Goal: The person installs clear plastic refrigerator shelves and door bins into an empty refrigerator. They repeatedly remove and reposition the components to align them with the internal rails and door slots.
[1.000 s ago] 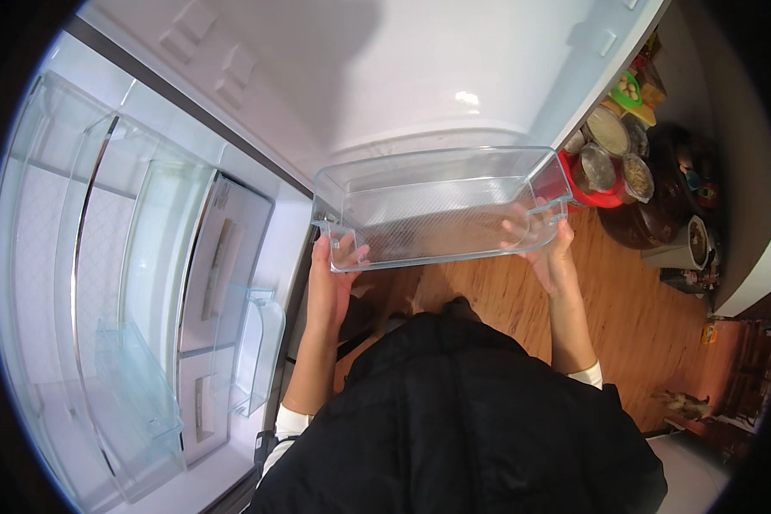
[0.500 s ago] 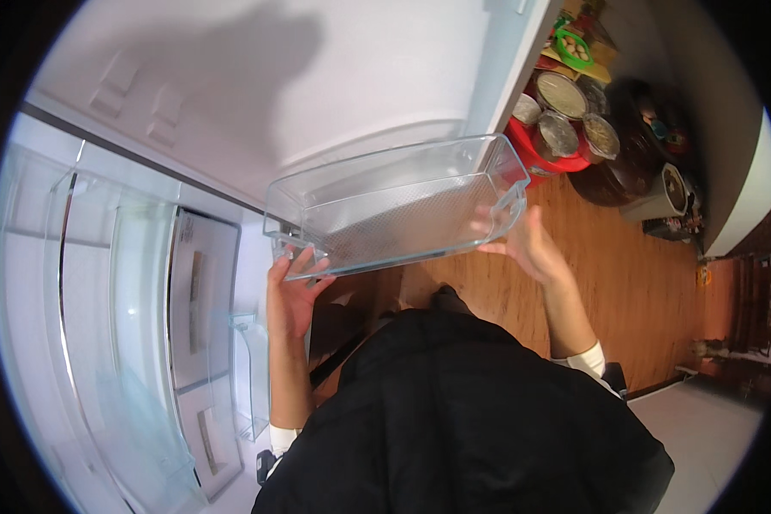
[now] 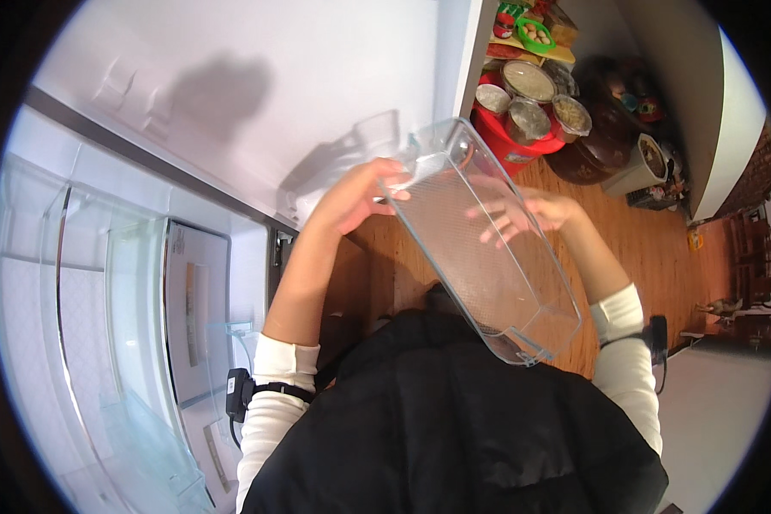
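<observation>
1. Risk, left: the white door panel point(image 3: 343, 77) stands beyond the fingers of my left hand point(image 3: 355, 201); swinging the bin that way could knock it
2. Risk, middle: the clear bin point(image 3: 458, 248) runs aslant from my left fingers down past those of my right hand point(image 3: 546, 210), its lower end free of any finger; I judge an uneven grip could let that end drop
3. Risk, right: the red tub point(image 3: 497, 141) and covered bowls point(image 3: 529, 122) sit beyond my right fingers; a wide turn could catch them
4. Left fingers: bent, partly closed, thumb and fingers gripping the bin's upper left edge
5. Right fingers: spread, loosely open, visible through the clear wall; whether they touch it, I cannot tell
</observation>
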`<state>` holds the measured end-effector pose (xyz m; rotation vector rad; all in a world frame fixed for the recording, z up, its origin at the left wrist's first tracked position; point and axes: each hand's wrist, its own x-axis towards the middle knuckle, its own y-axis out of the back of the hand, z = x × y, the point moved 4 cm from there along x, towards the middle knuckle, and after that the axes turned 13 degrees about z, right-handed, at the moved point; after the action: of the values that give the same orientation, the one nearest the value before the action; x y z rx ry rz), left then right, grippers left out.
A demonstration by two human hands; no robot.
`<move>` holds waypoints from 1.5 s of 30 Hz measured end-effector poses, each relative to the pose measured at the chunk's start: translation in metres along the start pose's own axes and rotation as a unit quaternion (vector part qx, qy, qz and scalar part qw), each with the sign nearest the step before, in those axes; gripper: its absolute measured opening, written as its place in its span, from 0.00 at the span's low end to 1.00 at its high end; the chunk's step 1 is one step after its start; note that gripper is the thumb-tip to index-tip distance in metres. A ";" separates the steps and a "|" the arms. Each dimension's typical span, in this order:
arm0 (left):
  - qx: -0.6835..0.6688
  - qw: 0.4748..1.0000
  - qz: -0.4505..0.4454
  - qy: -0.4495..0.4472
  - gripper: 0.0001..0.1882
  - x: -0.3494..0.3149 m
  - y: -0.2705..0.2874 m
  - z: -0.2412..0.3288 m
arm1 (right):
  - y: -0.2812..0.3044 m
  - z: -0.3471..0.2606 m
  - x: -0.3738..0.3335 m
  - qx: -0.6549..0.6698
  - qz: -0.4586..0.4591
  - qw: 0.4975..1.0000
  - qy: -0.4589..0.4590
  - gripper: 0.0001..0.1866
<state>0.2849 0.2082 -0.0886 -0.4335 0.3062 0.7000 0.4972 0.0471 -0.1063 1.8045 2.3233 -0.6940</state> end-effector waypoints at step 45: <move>-0.186 0.906 0.359 -0.122 0.48 -0.104 0.121 -0.096 | -0.029 0.023 0.057 0.017 0.435 0.882 0.183 0.36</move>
<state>0.1158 0.1872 -0.1628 -0.5938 0.0815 1.5400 0.4493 0.0826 -0.1388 2.8314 1.3318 -0.2526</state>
